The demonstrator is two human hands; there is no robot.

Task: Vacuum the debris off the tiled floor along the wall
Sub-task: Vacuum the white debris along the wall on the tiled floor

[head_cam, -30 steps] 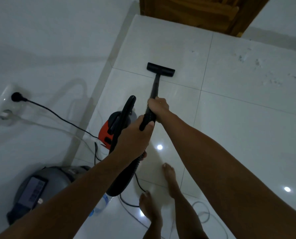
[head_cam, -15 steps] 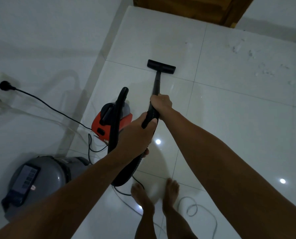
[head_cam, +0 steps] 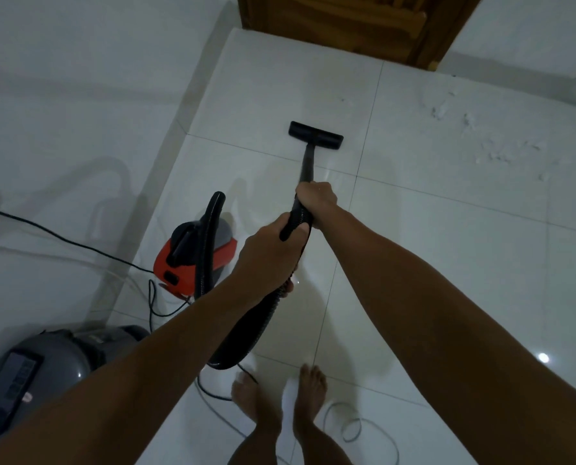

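Note:
A black vacuum wand (head_cam: 307,164) runs forward to a flat black nozzle head (head_cam: 315,136) resting on the white tiled floor (head_cam: 447,246). My right hand (head_cam: 316,200) grips the wand lower down its shaft. My left hand (head_cam: 267,260) grips the ribbed hose end just behind it. The black hose (head_cam: 209,236) loops back to the red and grey vacuum body (head_cam: 192,260) by the left wall. Pale debris (head_cam: 481,142) lies scattered on the tile far right of the nozzle.
A white wall (head_cam: 78,112) runs along the left, with a black power cord (head_cam: 65,239) leading to the vacuum. A grey round appliance (head_cam: 38,374) stands at lower left. A wooden door (head_cam: 353,25) is ahead. Loose cable (head_cam: 357,427) lies by my bare feet (head_cam: 279,397).
Between the earlier frames the nozzle came back toward me, and my feet came together. The view has since tilted down a little, so the door shows more; both hands keep their grip.

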